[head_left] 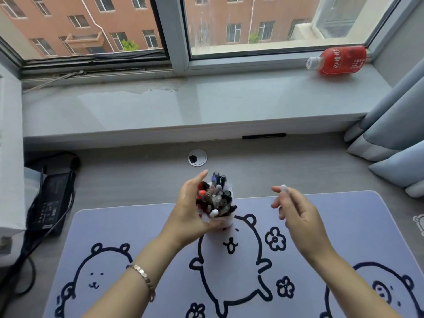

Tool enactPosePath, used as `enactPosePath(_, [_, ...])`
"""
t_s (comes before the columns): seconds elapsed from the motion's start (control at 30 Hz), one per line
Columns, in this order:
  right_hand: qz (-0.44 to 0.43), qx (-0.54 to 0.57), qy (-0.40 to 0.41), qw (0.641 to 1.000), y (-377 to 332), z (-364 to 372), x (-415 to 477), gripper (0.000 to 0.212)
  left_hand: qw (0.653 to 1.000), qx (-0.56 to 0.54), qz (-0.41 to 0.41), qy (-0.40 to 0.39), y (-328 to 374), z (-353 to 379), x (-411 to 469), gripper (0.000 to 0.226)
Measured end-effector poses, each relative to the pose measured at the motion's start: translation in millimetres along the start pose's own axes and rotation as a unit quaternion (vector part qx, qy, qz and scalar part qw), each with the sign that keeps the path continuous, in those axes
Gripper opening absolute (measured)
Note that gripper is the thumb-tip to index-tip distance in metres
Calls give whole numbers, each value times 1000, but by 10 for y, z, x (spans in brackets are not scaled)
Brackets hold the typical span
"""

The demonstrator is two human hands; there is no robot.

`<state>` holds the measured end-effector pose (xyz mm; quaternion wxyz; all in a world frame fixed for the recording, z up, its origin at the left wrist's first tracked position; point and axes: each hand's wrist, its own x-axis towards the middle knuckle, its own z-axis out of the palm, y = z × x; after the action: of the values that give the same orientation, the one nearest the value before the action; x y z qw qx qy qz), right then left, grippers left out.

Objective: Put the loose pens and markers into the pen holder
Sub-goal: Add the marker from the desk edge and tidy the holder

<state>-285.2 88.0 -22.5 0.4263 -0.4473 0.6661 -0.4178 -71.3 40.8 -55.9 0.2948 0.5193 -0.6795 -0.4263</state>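
Lavender bear-print desk mat (128, 226) underlies both hands. Left hand (192, 216) clasps the full white pen holder (227, 220); right hand (298, 216) pinches a white-capped pen (284, 188) beside it.

- The left hand (195, 212) is covering most of the white pen holder (227, 220), leaving only its right rim and lower edge showing.
- The packed pens (216, 196) are overlapping; their count is staying unreadable.
- The right hand (298, 216) is blurring, and its fingers are hiding all but the pale tip of a pen (284, 188).
- The frame's bottom edge is cutting off both forearms and the desk mat (344, 226).
- The red bottle (339, 60) label's print is reading too small.
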Motion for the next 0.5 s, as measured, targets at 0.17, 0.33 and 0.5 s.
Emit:
enactPosePath(0.17, [37, 33, 35, 998, 120, -85, -20, 34, 986, 158, 38, 27, 128, -53, -15, 102])
enactPosePath(0.33, [38, 33, 21, 999, 111, -60, -41, 32, 955, 252, 106, 118, 166, 164, 42, 80])
enactPosePath(0.5, [35, 39, 5, 999, 106, -5, -61, 22, 958, 219, 90, 160, 196, 247, 71, 48])
